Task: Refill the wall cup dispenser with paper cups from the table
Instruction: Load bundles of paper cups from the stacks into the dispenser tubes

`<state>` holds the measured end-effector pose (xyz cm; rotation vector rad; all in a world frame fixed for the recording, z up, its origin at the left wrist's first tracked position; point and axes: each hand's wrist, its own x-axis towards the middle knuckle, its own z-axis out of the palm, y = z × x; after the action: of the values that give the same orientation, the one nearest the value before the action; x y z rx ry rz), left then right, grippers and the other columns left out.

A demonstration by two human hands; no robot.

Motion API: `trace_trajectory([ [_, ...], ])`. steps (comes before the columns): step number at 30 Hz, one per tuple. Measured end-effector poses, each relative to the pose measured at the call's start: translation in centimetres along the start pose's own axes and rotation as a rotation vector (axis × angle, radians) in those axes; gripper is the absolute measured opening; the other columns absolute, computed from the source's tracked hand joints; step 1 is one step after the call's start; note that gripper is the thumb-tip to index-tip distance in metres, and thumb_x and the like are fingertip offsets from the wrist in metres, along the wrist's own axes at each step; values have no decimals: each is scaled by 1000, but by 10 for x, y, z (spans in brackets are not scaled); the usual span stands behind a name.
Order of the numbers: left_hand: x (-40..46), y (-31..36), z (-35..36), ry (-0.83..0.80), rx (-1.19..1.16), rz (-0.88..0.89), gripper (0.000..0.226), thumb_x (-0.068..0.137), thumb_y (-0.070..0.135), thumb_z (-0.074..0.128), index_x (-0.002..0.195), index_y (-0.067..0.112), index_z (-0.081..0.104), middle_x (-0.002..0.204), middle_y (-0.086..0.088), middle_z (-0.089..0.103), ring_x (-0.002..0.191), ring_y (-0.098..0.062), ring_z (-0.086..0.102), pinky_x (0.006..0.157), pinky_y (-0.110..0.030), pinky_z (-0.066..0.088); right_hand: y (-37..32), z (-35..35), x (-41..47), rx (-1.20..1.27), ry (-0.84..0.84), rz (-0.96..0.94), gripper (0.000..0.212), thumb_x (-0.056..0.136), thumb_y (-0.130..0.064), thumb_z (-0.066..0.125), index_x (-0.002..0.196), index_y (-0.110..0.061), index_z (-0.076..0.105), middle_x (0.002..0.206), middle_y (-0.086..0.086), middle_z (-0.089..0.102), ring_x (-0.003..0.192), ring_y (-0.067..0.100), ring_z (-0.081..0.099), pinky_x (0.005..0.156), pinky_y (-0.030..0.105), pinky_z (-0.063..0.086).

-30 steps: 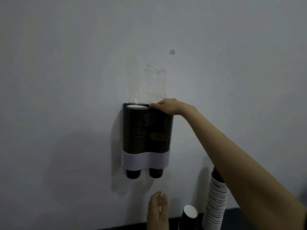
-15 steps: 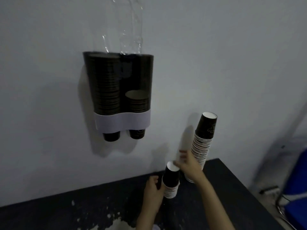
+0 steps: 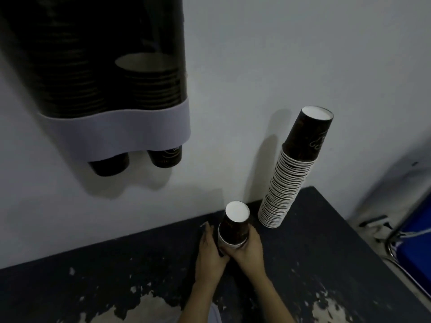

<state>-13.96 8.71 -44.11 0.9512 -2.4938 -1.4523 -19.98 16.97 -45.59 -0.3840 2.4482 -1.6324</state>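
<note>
A dark two-tube cup dispenser (image 3: 112,129) with a white band hangs on the wall at upper left. Its left tube is packed with cups; the right tube holds a shorter stack. A short stack of upside-down black paper cups (image 3: 234,226) stands on the black table (image 3: 326,264). My left hand (image 3: 210,251) and my right hand (image 3: 248,249) grip it from either side near its base. A tall leaning stack of upside-down cups (image 3: 289,180) stands by the wall to the right.
The table's paint is chipped in pale patches near the front. A blue chair (image 3: 417,238) with a metal frame stands to the right of the table. The white wall runs behind everything.
My right hand left the dispenser's top and came down to the table. Both hands closed round the short cup stack. The view dropped and moved closer.
</note>
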Motion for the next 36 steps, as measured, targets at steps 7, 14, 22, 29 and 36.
trace_trajectory([
  [7, 8, -1, 7, 75, 59, 65, 65, 77, 25, 65, 136, 18, 37, 141, -3, 46, 131, -16, 41, 109, -32, 37, -6, -3, -4, -21, 56, -48, 72, 45, -55, 74, 107, -22, 56, 100, -22, 53, 111, 15, 49, 84, 7, 34],
  [14, 9, 10, -3, -65, 81, 21, 109, 66, 37, 75, 146, 12, 5, 155, -6, 19, 142, -22, 20, 115, -40, 27, -53, -24, 11, 34, 100, -130, 67, 46, -48, 82, 104, -29, 54, 107, 1, 63, 107, 21, 58, 88, 42, 53],
  [22, -43, 88, -60, 301, -494, 181, 54, 92, 16, 47, 141, 22, 25, 138, -3, 41, 128, -17, 39, 106, -32, 34, -88, -73, 1, -106, -3, -177, 70, 45, -59, 79, 101, -25, 55, 101, 0, 66, 98, 18, 63, 81, 44, 55],
  [29, -102, 153, -105, 111, -773, 355, 33, 87, 37, 45, 117, 47, 36, 114, 5, 56, 106, -14, 58, 92, -36, 51, -164, -124, -37, -288, -245, -267, 63, 52, -37, 84, 102, -17, 51, 98, 0, 60, 93, 15, 60, 72, 29, 55],
  [36, -136, 167, -145, 234, -945, 228, 38, 95, 35, 27, 130, 22, 38, 119, -5, 52, 105, -19, 52, 89, -33, 40, -281, -157, -61, 299, -185, -387, 72, 59, -32, 83, 121, -12, 51, 120, 13, 61, 101, 19, 63, 64, 14, 54],
])
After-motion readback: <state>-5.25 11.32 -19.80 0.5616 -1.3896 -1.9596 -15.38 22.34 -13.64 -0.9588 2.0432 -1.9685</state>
